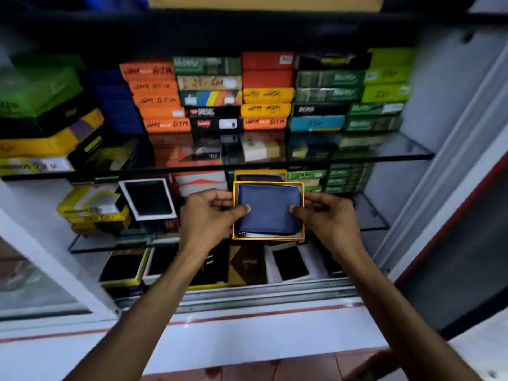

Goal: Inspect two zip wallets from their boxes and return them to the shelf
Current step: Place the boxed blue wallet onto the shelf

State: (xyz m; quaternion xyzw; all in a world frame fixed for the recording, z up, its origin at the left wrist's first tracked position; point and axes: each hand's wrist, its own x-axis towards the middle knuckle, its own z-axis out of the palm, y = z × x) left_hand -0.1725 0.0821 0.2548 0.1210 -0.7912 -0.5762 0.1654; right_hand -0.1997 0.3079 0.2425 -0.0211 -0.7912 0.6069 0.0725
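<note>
A dark blue zip wallet (268,209) lies inside an open box with an orange-yellow rim (234,213), held up in front of the shelves. My left hand (209,215) grips the box's left side with its thumb pressed on the wallet. On the opposite side, my right hand (327,215) holds the box, thumb also on the wallet. The zip pull shows at the wallet's lower left corner. Behind it, a second open orange-rimmed box (259,174) with a dark wallet stands on the middle glass shelf (369,220).
The upper glass shelf (412,154) carries stacks of orange, green, yellow and black wallet boxes. A white-framed open box (148,199) leans on the left of the middle shelf. More boxes stand on the bottom shelf behind the sliding-door track (261,295).
</note>
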